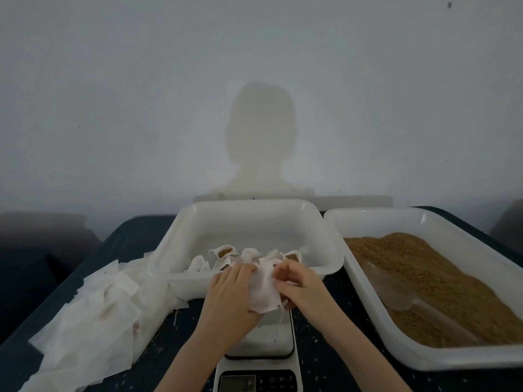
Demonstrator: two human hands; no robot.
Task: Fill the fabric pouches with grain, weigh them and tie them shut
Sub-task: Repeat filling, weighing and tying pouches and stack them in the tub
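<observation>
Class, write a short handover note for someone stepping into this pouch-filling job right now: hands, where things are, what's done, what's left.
Left hand and right hand both grip one white pouch above the scale.
Middle tub holds several filled pouches, some with mouths open and grain showing.
Right tub holds loose grain.
Empty pouches are piled at the left.
Done: some pouches filled.
Left: finish the held pouch, close the open ones, fill the pile. The scale display is unreadable.
</observation>
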